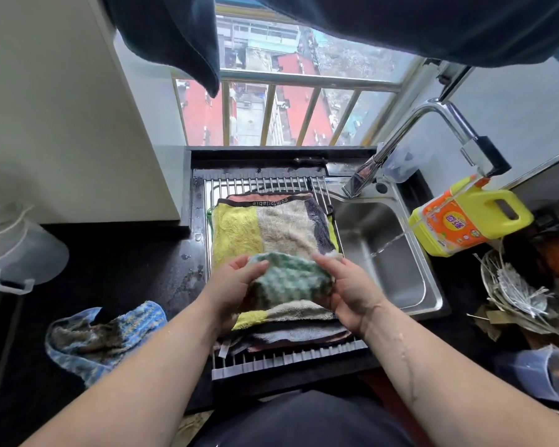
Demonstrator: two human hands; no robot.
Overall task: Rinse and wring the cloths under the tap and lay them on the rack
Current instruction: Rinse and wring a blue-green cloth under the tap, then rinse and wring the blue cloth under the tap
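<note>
One green cloth | left hand, right hand gripping | band: "comfortable"

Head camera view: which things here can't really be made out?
All in the head view:
The green cloth: its underside is hidden by the left hand and right hand gripping it.
The stacked cloths on the rack: the top one covers the lower layers, so the count is unclear.
The yellow bottle: its label is too small to read.
The dark garments: cut off by the top edge.
</note>
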